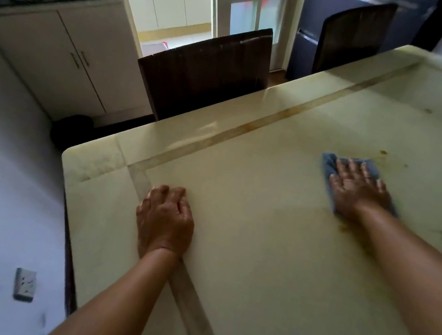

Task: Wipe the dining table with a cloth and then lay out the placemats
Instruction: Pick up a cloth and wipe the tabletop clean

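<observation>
Left hand rests on the surface with fingers loosely curled, holding nothing, bracing well; right hand presses the cloth flat with straight fingers and should sweep toward the stains just beyond

Dining table: glossy, smooth, stone-like cream top, stained. Cloth: soft blue fabric, matt. Chair: dark wood, streaked.

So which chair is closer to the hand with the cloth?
The farther dark chair, by the table's far end. The right hand pressing the blue cloth is nearer to it than to the chair on the left.
</observation>
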{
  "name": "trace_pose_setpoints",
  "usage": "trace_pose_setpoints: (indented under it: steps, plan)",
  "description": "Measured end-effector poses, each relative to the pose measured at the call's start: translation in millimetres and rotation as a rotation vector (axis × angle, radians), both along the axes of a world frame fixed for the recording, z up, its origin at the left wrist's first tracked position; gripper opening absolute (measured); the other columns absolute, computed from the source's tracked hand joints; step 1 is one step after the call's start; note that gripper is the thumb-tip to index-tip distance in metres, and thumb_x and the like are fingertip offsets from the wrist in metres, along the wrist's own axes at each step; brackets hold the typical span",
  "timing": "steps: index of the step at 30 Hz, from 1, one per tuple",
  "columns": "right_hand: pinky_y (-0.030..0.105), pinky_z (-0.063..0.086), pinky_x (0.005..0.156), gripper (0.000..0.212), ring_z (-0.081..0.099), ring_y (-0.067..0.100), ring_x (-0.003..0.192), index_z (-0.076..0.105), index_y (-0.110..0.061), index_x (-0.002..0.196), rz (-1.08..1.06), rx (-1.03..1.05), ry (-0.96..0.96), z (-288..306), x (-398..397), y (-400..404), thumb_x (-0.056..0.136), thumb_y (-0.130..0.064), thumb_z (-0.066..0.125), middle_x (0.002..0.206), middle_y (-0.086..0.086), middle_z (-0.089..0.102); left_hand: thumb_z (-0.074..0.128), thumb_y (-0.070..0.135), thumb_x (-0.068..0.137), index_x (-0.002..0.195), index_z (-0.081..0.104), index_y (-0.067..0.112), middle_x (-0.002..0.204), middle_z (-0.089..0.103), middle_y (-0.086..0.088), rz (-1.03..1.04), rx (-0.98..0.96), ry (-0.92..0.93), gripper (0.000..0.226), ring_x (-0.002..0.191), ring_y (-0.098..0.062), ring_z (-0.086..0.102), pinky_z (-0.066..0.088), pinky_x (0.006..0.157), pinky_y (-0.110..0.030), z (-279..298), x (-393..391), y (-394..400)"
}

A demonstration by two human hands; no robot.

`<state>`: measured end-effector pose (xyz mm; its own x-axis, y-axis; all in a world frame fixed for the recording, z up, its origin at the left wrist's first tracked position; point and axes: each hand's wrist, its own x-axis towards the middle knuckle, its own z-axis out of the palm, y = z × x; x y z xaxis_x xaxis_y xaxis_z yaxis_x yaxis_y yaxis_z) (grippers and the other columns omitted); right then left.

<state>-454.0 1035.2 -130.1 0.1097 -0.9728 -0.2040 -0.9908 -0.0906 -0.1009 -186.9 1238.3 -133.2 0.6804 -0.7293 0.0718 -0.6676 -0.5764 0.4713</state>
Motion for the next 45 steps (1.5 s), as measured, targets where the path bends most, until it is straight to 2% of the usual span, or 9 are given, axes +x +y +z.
trace_pose_setpoints:
  steps: [8,12,22,24,32,34,38,41,45]
  plan:
    - [0.044,-0.009,0.116,0.053,-0.014,0.016,0.146,-0.002,-0.038,0.149,0.504,0.045,-0.127,7,94,149,0.099,-0.048,0.014,0.16,-0.008,-0.01,0.044,0.03,0.092,0.107,0.067,0.018,0.12,0.061,-0.011,-0.102,-0.082,-0.073,0.03,0.113,-0.032,0.051,0.03,0.103,-0.041,4,-8,5]
    - [0.04,-0.01,0.116,0.053,-0.013,0.013,0.146,0.0,-0.038,0.149,0.635,0.039,-0.131,10,80,188,0.1,-0.046,0.017,0.16,-0.008,-0.008,0.048,0.026,0.092,0.102,0.069,0.016,0.116,0.064,-0.013,-0.177,-0.026,-0.158,0.025,0.106,-0.034,0.057,0.033,0.102,-0.041,6,-18,14]
    - [0.044,-0.003,0.118,0.054,-0.008,0.017,0.147,0.0,-0.034,0.15,-0.039,0.039,-0.019,5,-66,150,0.1,-0.044,0.014,0.16,-0.008,-0.008,0.04,0.029,0.094,0.125,0.057,0.022,0.143,0.046,-0.001,-0.294,-0.03,0.043,0.036,0.134,-0.022,0.036,0.022,0.113,-0.036,2,-109,61]
    - [0.045,-0.005,0.118,0.054,-0.011,0.018,0.147,-0.003,-0.034,0.15,-0.021,0.054,-0.036,4,-51,173,0.1,-0.044,0.014,0.16,-0.007,-0.012,0.034,0.032,0.092,0.125,0.057,0.021,0.141,0.047,-0.001,-0.316,-0.058,0.075,0.042,0.133,-0.021,0.037,0.023,0.113,-0.036,6,-128,68]
    - [0.036,-0.018,0.111,0.07,-0.02,0.014,0.145,-0.012,-0.03,0.148,0.559,0.046,-0.103,8,-8,285,0.082,-0.053,-0.006,0.158,-0.008,-0.017,0.039,0.021,0.094,0.121,0.057,0.015,0.127,0.057,-0.007,-0.247,-0.122,0.216,0.033,0.119,-0.023,0.048,0.034,0.106,-0.037,8,-172,91]
    - [0.036,-0.013,0.114,0.056,-0.016,0.011,0.145,-0.005,-0.035,0.149,0.478,0.04,-0.148,9,-39,269,0.097,-0.048,0.01,0.159,-0.011,-0.012,0.037,0.022,0.094,0.123,0.056,0.015,0.129,0.056,-0.008,-0.268,-0.108,0.202,0.035,0.122,-0.024,0.047,0.033,0.106,-0.035,9,-179,96]
    - [0.041,-0.002,0.117,0.058,-0.006,0.012,0.147,0.002,-0.035,0.15,0.065,0.009,-0.089,4,-133,227,0.094,-0.049,0.006,0.16,-0.011,-0.006,0.042,0.015,0.093,0.126,0.055,0.014,0.136,0.052,-0.006,-0.326,-0.082,0.17,0.035,0.127,-0.023,0.043,0.028,0.109,-0.033,8,-192,110]
    - [0.043,0.0,0.118,0.053,-0.004,0.016,0.147,0.004,-0.033,0.15,-0.143,0.004,-0.047,1,-176,225,0.1,-0.043,0.018,0.16,-0.009,-0.005,0.043,0.017,0.094,0.126,0.055,0.016,0.135,0.052,-0.003,-0.382,-0.074,0.133,0.034,0.128,-0.023,0.042,0.027,0.11,-0.032,4,-197,120]
    - [0.045,-0.004,0.118,0.055,-0.009,0.02,0.147,-0.003,-0.03,0.15,-0.114,0.013,-0.061,3,-139,252,0.1,-0.042,0.014,0.16,-0.004,-0.012,0.044,0.02,0.095,0.12,0.06,0.013,0.131,0.056,-0.006,-0.39,-0.078,0.126,0.03,0.124,-0.025,0.045,0.029,0.107,-0.032,1,-195,118]
